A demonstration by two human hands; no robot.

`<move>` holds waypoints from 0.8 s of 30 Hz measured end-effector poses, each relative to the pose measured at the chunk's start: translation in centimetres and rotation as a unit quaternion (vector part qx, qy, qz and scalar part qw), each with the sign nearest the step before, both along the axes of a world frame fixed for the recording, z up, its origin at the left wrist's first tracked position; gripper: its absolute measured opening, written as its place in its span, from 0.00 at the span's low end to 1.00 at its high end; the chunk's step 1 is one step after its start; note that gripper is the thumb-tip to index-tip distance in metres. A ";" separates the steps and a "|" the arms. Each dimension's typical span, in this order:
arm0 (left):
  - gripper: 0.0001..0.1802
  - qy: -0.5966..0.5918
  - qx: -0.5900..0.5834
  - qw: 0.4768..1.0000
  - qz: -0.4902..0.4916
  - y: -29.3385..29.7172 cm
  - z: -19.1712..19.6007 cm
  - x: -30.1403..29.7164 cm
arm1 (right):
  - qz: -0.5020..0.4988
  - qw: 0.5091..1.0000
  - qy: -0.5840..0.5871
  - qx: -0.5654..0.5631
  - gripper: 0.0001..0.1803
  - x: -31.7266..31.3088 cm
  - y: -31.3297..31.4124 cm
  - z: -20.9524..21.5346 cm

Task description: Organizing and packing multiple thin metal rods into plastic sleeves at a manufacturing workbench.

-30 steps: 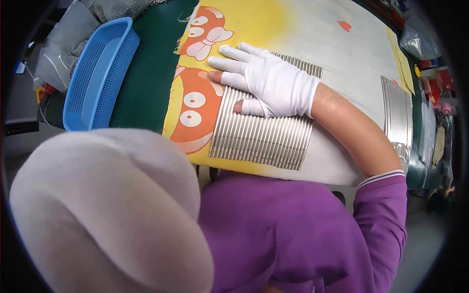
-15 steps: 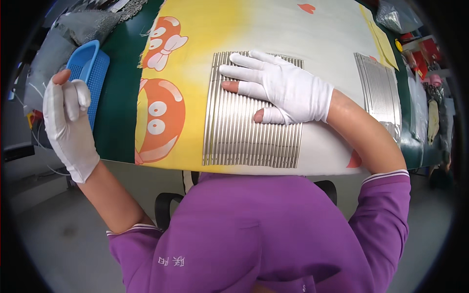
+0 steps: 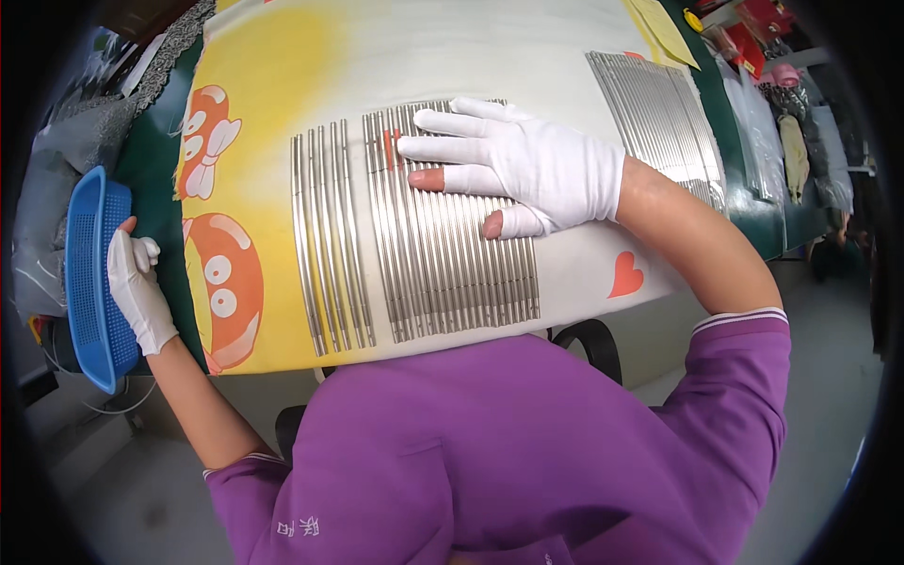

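My right hand, in a white glove with bare thumb and index fingertips, lies spread over a row of thin silver metal rods. Its fingers reach the row's left part, close to small red marks on or between the rods. Left of that row, a smaller group of rods stands slightly apart, with gaps between them. My left hand, gloved likewise, is curled against the right side of a blue perforated plastic basket, at the table's left edge. The basket looks tilted; its inside is partly hidden.
A patterned yellow and white cloth covers the green table. Another bundle of silver rods rests at the right. Clear plastic bags hang over the right side; more bags and metal chain crowd the far left.
My left hand has come against the basket, which has moved nearer and tilted. Several rods now lie separated on the left. My right hand stays flat on the rods; the whole view has shifted.
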State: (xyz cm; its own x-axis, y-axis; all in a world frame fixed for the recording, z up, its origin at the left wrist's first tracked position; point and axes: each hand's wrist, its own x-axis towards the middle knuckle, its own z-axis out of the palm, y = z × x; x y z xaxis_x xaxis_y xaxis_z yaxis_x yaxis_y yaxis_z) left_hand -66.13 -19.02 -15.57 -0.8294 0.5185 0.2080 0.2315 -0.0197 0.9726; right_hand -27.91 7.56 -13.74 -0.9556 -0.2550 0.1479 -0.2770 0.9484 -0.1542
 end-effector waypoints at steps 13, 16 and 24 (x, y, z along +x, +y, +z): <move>0.19 -0.012 -0.023 1.000 0.010 -0.1 -0.4 -0.7 | -0.017 0.999 0.019 -0.023 0.35 0.9 0.2 -0.3; 0.19 -0.014 -0.016 1.000 0.007 -0.1 -0.7 -0.8 | -0.021 0.999 0.016 -0.018 0.35 0.0 -0.4 -0.2; 0.19 0.018 -0.033 0.999 -0.008 0.0 -0.8 -0.7 | -0.009 0.999 0.034 -0.032 0.38 -3.0 -1.7 -0.8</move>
State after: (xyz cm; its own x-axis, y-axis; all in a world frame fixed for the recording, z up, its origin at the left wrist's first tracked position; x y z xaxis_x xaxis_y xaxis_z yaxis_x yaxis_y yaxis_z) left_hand -66.82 -18.98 -16.40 -0.8131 0.5458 0.2025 0.2667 0.0402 0.9629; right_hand -30.96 5.83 -14.50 -0.9470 -0.2259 0.2283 -0.2720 0.9421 -0.1961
